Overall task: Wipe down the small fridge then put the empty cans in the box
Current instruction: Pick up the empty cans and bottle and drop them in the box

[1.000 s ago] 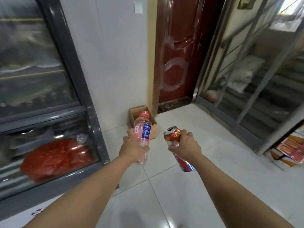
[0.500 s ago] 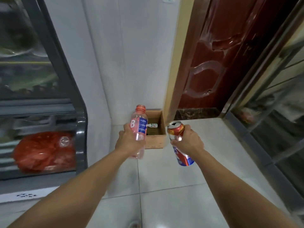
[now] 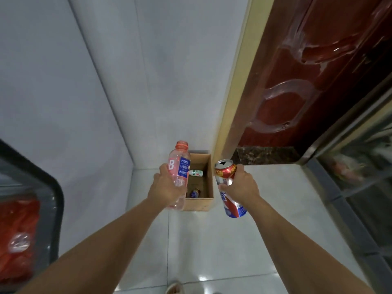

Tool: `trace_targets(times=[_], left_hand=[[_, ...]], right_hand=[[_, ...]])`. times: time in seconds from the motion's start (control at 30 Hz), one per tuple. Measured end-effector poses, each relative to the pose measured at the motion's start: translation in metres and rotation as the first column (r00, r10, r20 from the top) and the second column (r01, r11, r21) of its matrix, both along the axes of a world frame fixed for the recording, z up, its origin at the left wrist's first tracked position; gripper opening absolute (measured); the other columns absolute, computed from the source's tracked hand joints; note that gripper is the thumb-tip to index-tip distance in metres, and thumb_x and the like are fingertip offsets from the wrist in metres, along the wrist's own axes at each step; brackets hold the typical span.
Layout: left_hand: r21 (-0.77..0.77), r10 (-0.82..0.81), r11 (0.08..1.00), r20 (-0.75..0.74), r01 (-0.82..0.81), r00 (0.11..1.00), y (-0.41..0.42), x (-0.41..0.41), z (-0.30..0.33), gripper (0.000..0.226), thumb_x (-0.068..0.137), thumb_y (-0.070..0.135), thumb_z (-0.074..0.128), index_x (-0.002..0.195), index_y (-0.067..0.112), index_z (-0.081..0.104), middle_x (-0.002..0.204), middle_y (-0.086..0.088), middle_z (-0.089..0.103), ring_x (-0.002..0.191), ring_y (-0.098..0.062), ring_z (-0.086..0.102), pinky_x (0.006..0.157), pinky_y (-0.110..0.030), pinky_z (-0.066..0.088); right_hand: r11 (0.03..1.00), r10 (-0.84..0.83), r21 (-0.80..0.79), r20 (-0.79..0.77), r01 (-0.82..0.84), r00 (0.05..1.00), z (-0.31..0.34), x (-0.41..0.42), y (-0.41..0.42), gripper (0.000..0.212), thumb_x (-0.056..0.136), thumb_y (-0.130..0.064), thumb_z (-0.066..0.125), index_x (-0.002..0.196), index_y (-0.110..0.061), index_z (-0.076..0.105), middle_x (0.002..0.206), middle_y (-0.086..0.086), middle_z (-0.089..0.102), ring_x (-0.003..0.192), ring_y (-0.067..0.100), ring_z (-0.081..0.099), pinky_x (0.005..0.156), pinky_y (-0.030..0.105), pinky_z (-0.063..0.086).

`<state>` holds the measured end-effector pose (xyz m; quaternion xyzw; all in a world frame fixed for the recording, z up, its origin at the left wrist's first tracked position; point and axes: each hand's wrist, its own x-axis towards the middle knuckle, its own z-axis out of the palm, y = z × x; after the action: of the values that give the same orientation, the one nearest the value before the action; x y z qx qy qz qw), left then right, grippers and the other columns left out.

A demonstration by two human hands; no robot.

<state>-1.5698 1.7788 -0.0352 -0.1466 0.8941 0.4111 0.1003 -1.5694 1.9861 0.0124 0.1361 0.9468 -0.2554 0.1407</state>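
Left hand (image 3: 164, 190), fingers wrapped round the lower body of a clear pink plastic bottle (image 3: 179, 172) with a blue label and a white letter B; the bottle stands nearly upright, its open neck uppermost and no cap on it. Right hand (image 3: 239, 186), fingers curled round the middle of a tall aluminium can (image 3: 229, 187) printed red at the top and blue and white below; the can tilts with its opened top toward the wall and its base toward the viewer. The two hands are apart, one on either side of a small open brown cardboard box (image 3: 209, 183) that sits on the white tiled floor (image 3: 265, 219) in the corner, against the pale wall (image 3: 148, 81) and just beside the yellow door frame (image 3: 237, 77). Both held containers are above the box rim level in the view, the bottle overlapping the box's left edge, the can just right of it. Inside the box: a small white bottle with a green label (image 3: 196, 172) lying on its side at the far end, and a dark container (image 3: 194, 193) at the near end, too dim to identify. Right of the frame, a dark red panelled door (image 3: 318, 71). At lower left, the dark rounded corner of a glass-fronted cabinet (image 3: 57, 198) with a red plastic bag (image 3: 19, 230) behind the glass.
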Motion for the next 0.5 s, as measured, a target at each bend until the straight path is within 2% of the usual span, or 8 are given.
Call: trace_targets(times=[0.13, 0.4, 0.5], left_hand=[[-0.078, 0.005, 0.997, 0.012, -0.004, 1.000, 0.016, -0.054, -0.024, 0.078, 0.071, 0.041, 0.077, 0.130, 0.014, 0.034, 0.116, -0.005, 0.056, 0.097, -0.022, 0.061, 0.083, -0.036, 0.055], [-0.090, 0.175, 0.983, 0.221, -0.159, 0.959, 0.050, -0.159, -0.098, 0.081, 0.067, 0.036, 0.078, 0.129, 0.018, 0.030, 0.114, -0.010, 0.055, 0.095, -0.029, 0.062, 0.080, -0.045, 0.056], [-0.090, 0.202, 0.979, 0.285, -0.184, 0.937, 0.065, -0.186, -0.135, 0.081, 0.067, 0.036, 0.077, 0.130, 0.019, 0.029, 0.117, -0.010, 0.054, 0.097, -0.028, 0.061, 0.080, -0.043, 0.056]], right_hand=[[1.000, 0.007, -0.017, 0.048, -0.006, 0.999, -0.030, -0.071, 0.012, 0.066, 0.077, -0.035, 0.074, 0.128, -0.017, 0.038, 0.124, 0.005, 0.058, 0.109, 0.025, 0.059, 0.094, 0.036, 0.047], [0.985, 0.104, -0.151, 0.154, -0.081, 0.983, -0.127, -0.214, 0.035, 0.066, 0.078, -0.030, 0.074, 0.129, -0.013, 0.035, 0.129, 0.008, 0.055, 0.116, 0.029, 0.056, 0.100, 0.039, 0.045], [0.981, 0.118, -0.177, 0.198, -0.082, 0.973, -0.168, -0.250, 0.042, 0.069, 0.078, -0.029, 0.074, 0.130, -0.010, 0.034, 0.129, 0.011, 0.054, 0.116, 0.029, 0.056, 0.099, 0.039, 0.046]])
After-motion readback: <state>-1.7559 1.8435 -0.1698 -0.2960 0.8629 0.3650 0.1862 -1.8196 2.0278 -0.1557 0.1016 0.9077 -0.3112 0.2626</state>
